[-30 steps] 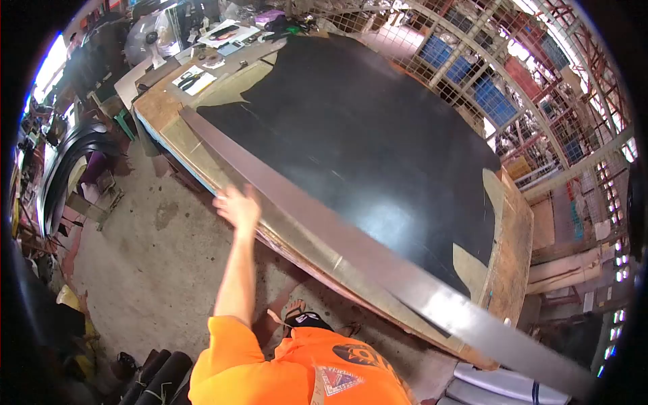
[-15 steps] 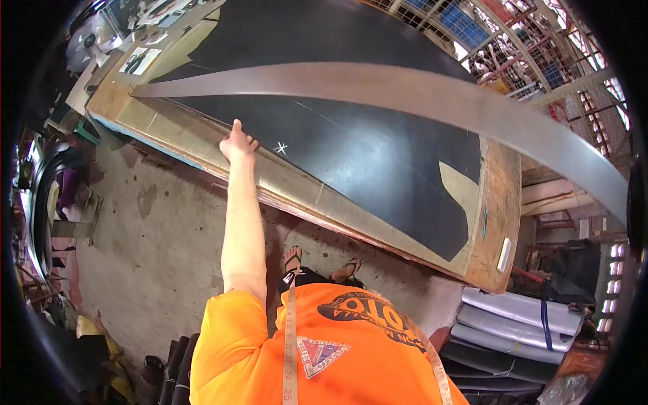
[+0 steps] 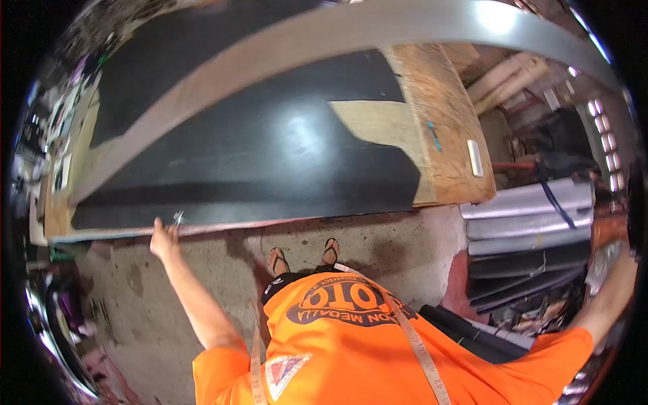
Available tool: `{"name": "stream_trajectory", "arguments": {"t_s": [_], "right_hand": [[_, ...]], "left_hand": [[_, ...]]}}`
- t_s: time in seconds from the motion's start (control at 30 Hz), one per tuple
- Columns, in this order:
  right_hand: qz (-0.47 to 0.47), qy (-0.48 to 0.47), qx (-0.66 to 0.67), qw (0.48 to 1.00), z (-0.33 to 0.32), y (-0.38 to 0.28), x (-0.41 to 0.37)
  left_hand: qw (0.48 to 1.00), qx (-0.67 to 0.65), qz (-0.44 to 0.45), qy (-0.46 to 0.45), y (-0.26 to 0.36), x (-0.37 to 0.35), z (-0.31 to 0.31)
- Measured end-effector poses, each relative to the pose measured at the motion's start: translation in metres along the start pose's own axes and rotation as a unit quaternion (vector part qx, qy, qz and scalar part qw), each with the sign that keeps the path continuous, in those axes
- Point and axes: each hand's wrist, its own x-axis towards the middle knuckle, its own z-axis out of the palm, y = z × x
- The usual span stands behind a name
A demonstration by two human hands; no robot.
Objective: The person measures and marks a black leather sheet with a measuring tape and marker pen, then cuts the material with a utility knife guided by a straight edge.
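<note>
At the table's front left edge, my left hand [image 3: 164, 239] is closed on the near edge of a large black leather sheet [image 3: 256, 158], thumb up. A white star-shaped mark shows on the sheet beside my fingers. The sheet reaches the table's front edge and has an irregular, cut-out right side. A long metal strip [image 3: 270, 37] arcs across the view above the sheet, its left end near the table's left corner. My right forearm [image 3: 611, 287] stretches out to the far right; the hand itself is lost at the dark frame border.
The wooden table [image 3: 449, 128] bears a teal pen-like item [image 3: 433, 136] and a white bar [image 3: 475, 158] at its right end. Rolled silver and black sheets [image 3: 523, 219] are stacked on the right. A measuring tape [image 3: 420, 347] hangs around my neck.
The view has turned right. The sheet's near edge has come forward over the bare strip along the table's front, with my left hand at it. My right arm has come into view.
</note>
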Motion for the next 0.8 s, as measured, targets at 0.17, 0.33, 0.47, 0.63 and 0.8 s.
{"name": "stream_trajectory", "arguments": {"t_s": [0.17,0.33,0.47,0.63,0.8], "right_hand": [[0.078,-0.021,0.078,0.994,0.141,-0.083,-0.131],[0.148,-0.062,0.152,0.975,0.256,-0.221,-0.212],[0.182,-0.119,0.212,0.953,0.384,-0.313,-0.292],[0.175,-0.276,0.291,0.899,0.504,-0.398,-0.369],[0.134,-0.458,0.429,0.767,0.553,-0.400,-0.406]], "left_hand": [[0.990,0.058,-0.088,-0.096,-0.043,-0.130,0.053],[0.961,0.042,-0.201,-0.184,-0.127,-0.211,0.088],[0.971,0.077,-0.143,-0.175,-0.134,-0.231,0.097],[0.969,0.081,-0.135,-0.189,-0.129,-0.236,0.094],[0.984,0.053,-0.119,-0.121,-0.132,-0.249,0.107]]}}
